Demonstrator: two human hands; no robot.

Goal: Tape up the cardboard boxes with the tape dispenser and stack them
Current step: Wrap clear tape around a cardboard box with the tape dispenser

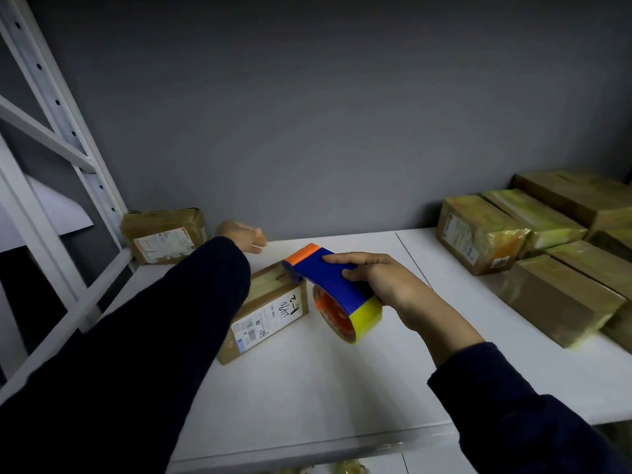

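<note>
A small cardboard box with a white label and handwriting lies on the white shelf, partly hidden under my left sleeve. My right hand grips the blue and orange tape dispenser with its yellowish tape roll, held just above the box's right end. My left hand reaches past the box toward the back wall, fingers loosely spread and blurred, holding nothing that I can see. Another taped box sits at the back left corner.
Several taped cardboard boxes are packed together along the right side of the shelf. A white metal rack upright with diagonal braces stands at the left. The grey wall closes off the back.
</note>
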